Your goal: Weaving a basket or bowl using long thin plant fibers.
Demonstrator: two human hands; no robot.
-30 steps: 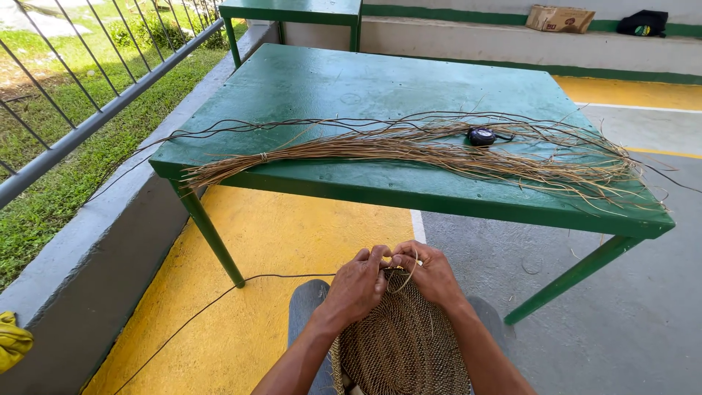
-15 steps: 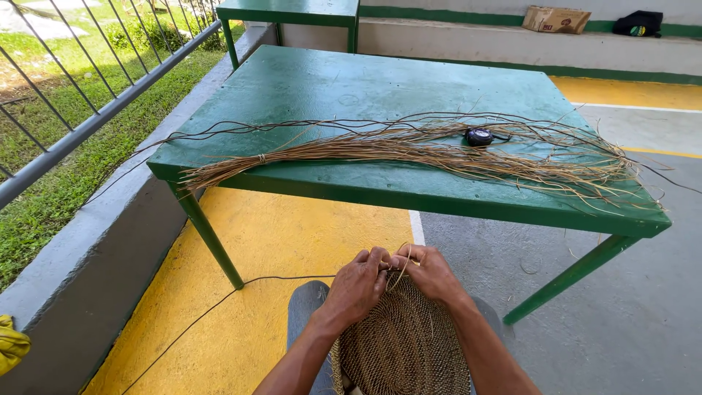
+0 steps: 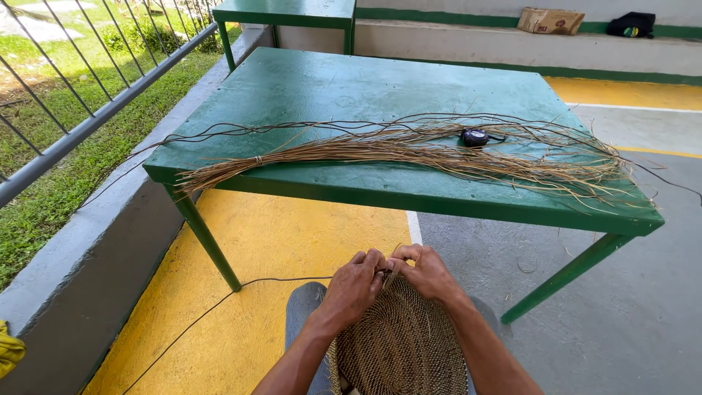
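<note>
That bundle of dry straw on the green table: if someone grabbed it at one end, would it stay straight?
Probably not. The bundle of straw is long thin strands, tied only near its left end, so the splayed right side would likely droop and fan out. It looks light; loose strands might slide off the table.

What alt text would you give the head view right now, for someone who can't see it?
Two hands, left hand and right hand, pinch the top edge of a round woven fibre piece resting on the person's lap. Beyond them a green table carries a long bundle of dry straw and a small black object; a railing and grass lie to the left.
</note>
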